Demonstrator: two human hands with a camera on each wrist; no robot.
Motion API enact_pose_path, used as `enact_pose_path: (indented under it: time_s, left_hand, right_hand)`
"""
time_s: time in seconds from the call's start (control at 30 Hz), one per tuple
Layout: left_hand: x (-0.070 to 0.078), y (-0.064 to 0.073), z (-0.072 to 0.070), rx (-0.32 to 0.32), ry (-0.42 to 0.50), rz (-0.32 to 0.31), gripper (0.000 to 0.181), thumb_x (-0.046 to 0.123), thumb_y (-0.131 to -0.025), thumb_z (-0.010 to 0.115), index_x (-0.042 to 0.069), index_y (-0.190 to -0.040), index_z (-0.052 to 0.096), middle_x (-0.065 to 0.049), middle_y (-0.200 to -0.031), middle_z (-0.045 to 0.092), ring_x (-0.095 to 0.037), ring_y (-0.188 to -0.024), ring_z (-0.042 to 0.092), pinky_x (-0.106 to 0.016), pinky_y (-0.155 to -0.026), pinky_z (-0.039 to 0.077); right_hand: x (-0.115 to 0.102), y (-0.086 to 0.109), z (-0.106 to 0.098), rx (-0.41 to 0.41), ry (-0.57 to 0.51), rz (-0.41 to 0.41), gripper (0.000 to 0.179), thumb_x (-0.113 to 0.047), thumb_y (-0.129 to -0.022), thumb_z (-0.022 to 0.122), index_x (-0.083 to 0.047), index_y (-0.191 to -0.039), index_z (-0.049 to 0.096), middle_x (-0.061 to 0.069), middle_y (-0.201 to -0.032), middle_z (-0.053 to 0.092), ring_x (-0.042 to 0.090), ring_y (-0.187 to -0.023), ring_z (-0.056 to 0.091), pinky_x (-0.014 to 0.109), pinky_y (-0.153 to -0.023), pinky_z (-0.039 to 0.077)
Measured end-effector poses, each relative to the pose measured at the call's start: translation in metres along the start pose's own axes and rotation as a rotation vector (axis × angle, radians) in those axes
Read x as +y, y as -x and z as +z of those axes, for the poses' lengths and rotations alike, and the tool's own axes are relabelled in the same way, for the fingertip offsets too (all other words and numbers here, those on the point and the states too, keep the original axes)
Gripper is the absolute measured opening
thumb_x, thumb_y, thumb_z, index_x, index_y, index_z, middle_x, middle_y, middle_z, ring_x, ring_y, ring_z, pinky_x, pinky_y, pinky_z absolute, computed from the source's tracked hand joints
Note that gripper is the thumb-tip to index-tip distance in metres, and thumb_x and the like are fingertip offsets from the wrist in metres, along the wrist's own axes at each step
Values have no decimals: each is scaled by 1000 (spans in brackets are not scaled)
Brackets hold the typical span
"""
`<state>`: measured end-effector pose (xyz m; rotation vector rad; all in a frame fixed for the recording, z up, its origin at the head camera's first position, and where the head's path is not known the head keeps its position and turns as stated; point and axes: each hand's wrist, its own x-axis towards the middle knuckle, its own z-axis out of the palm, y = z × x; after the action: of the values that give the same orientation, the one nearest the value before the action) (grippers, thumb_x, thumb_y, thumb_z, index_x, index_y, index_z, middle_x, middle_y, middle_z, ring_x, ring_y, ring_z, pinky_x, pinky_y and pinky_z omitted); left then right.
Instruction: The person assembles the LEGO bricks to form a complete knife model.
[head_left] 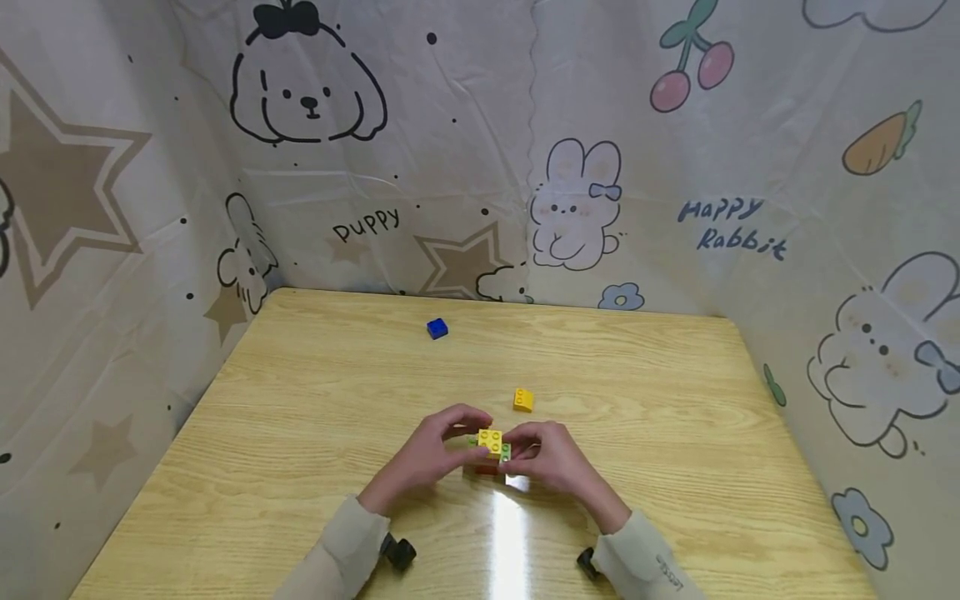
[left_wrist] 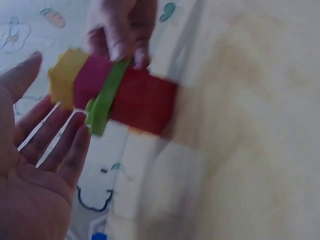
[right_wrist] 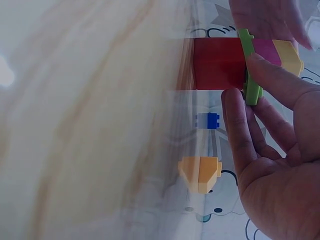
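- A stack of toy blocks [head_left: 490, 443] stands upright on the table [head_left: 637, 383], between the two hands: red block [right_wrist: 218, 64] at the bottom, then a thin green plate [left_wrist: 108, 97], a purple block [left_wrist: 92, 77] and a yellow block [head_left: 491, 437] on top.
- The right hand [head_left: 551, 456] pinches the green plate between thumb and fingers.
- The left hand [head_left: 435, 448] is beside the stack, its fingers loosely extended; whether they touch it I cannot tell.
- In the head view both hands cover part of the stack's sides.
- A loose yellow block [head_left: 522, 400] with a sloped side lies near, beyond the right hand.
- A blue block [head_left: 437, 328] lies well apart, near the table's far edge.
- The patterned cloth [head_left: 465, 92] behind reads "puppy" and "Happy Rabbit"; lettering on the right sleeve [head_left: 648, 558] is too small to read surely.
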<state>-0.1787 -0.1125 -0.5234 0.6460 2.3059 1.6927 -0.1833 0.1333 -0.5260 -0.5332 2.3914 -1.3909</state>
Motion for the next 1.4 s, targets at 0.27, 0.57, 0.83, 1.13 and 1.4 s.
enact_pose_path:
  time_s: [0.27, 0.57, 0.83, 1.13, 1.4]
  left_hand:
    - [-8, -33, -44, 209, -94, -8, 40, 22, -101, 70, 11, -138, 61, -11, -137, 64, -28, -128, 61, -48, -112, 50]
    - [-28, -67, -86, 355, -92, 5, 53, 17, -99, 72, 3, -147, 52, -24, -146, 55, -42, -133, 54, -58, -115, 43]
    - [-44, -98, -104, 418, -154, -67, 58, 16, -100, 71, 3, -151, 47, -23, -153, 49, -43, -138, 49, -57, -118, 40]
    - [-56, -125, -103, 432, -192, -198, 62, 13, -99, 72, 4, -153, 44, -20, -157, 46, -40, -141, 46, -52, -119, 41]
    - [-68, -138, -98, 404, -251, -285, 63, 10, -97, 72, 2, -153, 44, -24, -153, 49, -40, -138, 52, -52, -116, 44]
  right_hand:
    - [-2, -1, -2, 0, -3, 16, 37, -15, -82, 90, -1, -114, 76, 5, -97, 75, 15, -86, 69, 23, -75, 62]
    - [-4, 1, -3, -1, -3, 16, 38, -14, -81, 89, 0, -114, 75, 4, -97, 74, 15, -86, 69, 22, -74, 61]
    - [-1, 0, -3, 1, 1, 16, 38, -15, -81, 90, -1, -114, 75, 5, -97, 74, 15, -86, 69, 23, -74, 61]
    - [0, 1, -1, -4, -22, 19, 38, -13, -81, 90, 0, -113, 75, 4, -95, 74, 15, -85, 69, 22, -74, 62]
    - [-2, 1, -2, -11, -33, 19, 39, -11, -81, 89, 2, -115, 75, 5, -96, 74, 15, -85, 70, 23, -73, 62]
